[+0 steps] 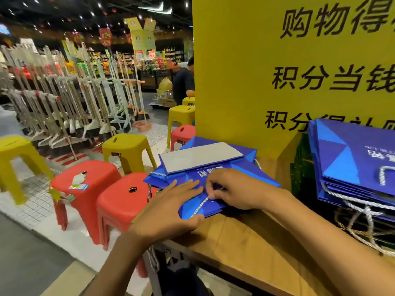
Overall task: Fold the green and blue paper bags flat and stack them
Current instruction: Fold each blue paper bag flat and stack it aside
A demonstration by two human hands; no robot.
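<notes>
A blue paper bag (215, 174) lies folded on the wooden counter (245, 242), its grey bottom panel (198, 157) turned up at the far end. My left hand (171, 210) lies flat on the bag's near left corner, fingers straight. My right hand (233, 189) rests on the bag's middle, fingers curled, pinching the white rope handle (199, 207). A stack of flat blue bags (352, 159) leans at the right. Dark green bags (301, 167) stand behind that stack, mostly hidden.
A big yellow sign board (256, 71) stands at the back of the counter. Red stools (121, 199) and yellow stools (128, 150) sit left of the counter. A rack of mops (64, 99) and a person in dark clothes (183, 82) are farther off.
</notes>
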